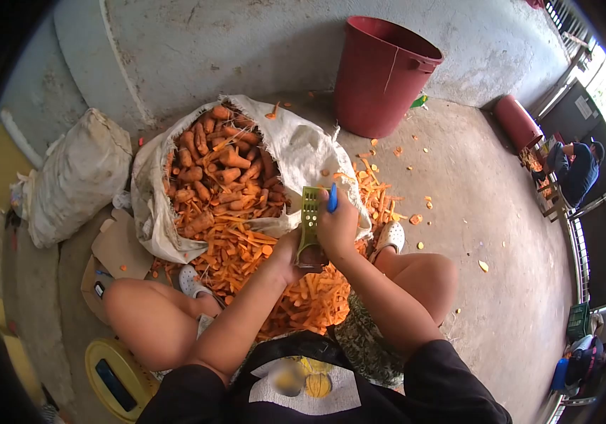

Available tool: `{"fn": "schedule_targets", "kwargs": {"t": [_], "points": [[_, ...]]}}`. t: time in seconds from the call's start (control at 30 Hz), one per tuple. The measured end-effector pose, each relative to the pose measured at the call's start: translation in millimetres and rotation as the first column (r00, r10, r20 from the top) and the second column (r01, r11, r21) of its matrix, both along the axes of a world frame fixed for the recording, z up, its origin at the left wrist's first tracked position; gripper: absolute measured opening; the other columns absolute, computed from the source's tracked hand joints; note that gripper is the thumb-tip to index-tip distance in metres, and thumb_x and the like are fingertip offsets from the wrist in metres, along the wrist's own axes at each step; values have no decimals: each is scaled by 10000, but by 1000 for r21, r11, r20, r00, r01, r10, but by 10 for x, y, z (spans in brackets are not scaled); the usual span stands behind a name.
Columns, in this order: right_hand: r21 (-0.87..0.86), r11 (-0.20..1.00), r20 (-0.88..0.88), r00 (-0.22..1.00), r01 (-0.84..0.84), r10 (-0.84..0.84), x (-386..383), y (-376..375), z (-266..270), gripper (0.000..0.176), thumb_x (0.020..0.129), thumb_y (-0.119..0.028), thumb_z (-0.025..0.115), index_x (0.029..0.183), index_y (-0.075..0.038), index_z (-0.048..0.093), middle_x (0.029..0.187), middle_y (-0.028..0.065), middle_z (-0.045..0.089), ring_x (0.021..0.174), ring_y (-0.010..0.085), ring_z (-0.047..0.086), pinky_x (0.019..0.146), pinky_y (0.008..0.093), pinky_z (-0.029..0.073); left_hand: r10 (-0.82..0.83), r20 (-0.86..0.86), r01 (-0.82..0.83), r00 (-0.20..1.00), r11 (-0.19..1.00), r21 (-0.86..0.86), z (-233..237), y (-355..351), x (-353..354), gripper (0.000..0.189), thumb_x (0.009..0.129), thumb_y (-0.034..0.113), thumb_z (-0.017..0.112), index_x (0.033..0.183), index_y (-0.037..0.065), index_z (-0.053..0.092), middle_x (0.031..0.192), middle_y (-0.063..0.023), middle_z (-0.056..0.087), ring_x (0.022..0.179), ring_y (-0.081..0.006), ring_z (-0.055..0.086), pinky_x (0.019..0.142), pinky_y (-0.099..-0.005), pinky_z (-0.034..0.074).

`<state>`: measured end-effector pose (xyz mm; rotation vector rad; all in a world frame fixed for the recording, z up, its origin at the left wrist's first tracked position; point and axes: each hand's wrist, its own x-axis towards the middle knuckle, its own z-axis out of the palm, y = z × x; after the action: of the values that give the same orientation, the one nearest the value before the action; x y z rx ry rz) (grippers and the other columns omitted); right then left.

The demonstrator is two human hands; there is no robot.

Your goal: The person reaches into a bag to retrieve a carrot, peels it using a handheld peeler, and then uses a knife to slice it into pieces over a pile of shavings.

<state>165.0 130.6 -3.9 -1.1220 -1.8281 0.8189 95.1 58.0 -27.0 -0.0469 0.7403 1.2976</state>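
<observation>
My right hand (338, 225) is closed around a blue handle (332, 198) that sticks up past the fingers; the rest of that tool is hidden. My left hand (290, 258) grips the lower end of a flat green plastic piece with rows of holes, like a grater (309, 215). The two hands are close together over a heap of orange carrot peelings (246, 258). Just beyond them, a torn white sack (151, 205) lies open, full of carrots (225, 166).
A tall red bin (384, 78) stands by the wall. To the left are a full white sack (80, 177), flattened cardboard (120, 244) and a yellow lid with a phone (115, 385). Peel scraps litter the concrete floor. A seated person (579, 169) is at the far right.
</observation>
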Motion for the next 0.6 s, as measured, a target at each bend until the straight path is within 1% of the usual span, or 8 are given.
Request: {"fn": "schedule_targets", "kwargs": {"t": [0.1, 0.17, 0.23, 0.37, 0.43, 0.5, 0.57, 0.6], "points": [[-105, 993, 94, 994, 60, -51, -14, 248, -183, 248, 845, -219, 504, 754, 10, 528, 598, 196, 528, 541, 319, 526, 511, 377, 389, -76, -129, 94, 989, 986, 137, -240, 27, -67, 331, 902, 339, 324, 888, 73, 521, 715, -54, 577, 591, -163, 582, 468, -279, 485], [-231, 965, -41, 989, 128, -141, -11, 522, -375, 267, 856, -232, 483, 790, 16, 559, 598, 177, 546, 522, 284, 535, 506, 376, 391, -120, -298, 146, 947, 987, 67, -179, 9, 14, 339, 910, 338, 311, 883, 71, 518, 744, -55, 573, 595, -160, 581, 482, -288, 489], [-267, 932, -55, 961, 246, -270, 48, 652, -300, 341, 858, -248, 483, 663, 27, 534, 485, 61, 456, 445, 143, 400, 457, 332, 336, -145, -286, 181, 947, 978, 103, -113, 4, 36, 331, 914, 332, 313, 907, 61, 503, 769, -52, 568, 621, -152, 584, 526, -292, 505], [-374, 877, -127, 921, 300, -369, 189, 854, -170, 363, 848, -264, 502, 643, 34, 529, 472, 49, 442, 450, 138, 398, 451, 333, 326, -177, -223, 196, 959, 978, 66, -183, -11, -23, 304, 905, 326, 364, 996, 55, 469, 780, -49, 550, 690, -174, 588, 624, -342, 519], [-375, 886, -113, 935, 273, -336, 179, 767, -65, 323, 859, -241, 494, 671, 16, 542, 508, 41, 472, 447, 123, 403, 434, 306, 310, -11, -110, 9, 994, 1000, -19, -135, 0, -61, 289, 898, 339, 385, 993, 81, 474, 788, -56, 536, 708, -216, 582, 604, -350, 513], [-529, 848, -354, 911, -9, -211, 101, 558, 45, 291, 884, -198, 451, 716, 28, 522, 550, 57, 509, 461, 129, 485, 444, 296, 395, -13, -69, 14, 998, 1000, 14, -155, 6, -101, 294, 884, 362, 414, 994, 98, 475, 787, -63, 525, 743, -266, 575, 598, -353, 511], [-346, 930, -395, 918, -121, -27, 25, 515, -246, 265, 883, -195, 449, 724, 7, 513, 576, 67, 532, 455, 135, 499, 410, 283, 398, 92, 33, -91, 995, 996, -17, -381, 77, -131, 327, 876, 404, 403, 968, 100, 481, 774, -70, 522, 749, -268, 576, 583, -352, 512], [-325, 940, -340, 940, -107, -11, -4, 328, -103, 261, 886, -191, 446, 740, 9, 528, 573, 47, 523, 469, 122, 491, 429, 276, 399, 1, 94, -5, 996, 999, 44, -424, 52, -188, 329, 873, 399, 392, 927, 95, 505, 758, -68, 544, 697, -226, 585, 530, -321, 498]]}}
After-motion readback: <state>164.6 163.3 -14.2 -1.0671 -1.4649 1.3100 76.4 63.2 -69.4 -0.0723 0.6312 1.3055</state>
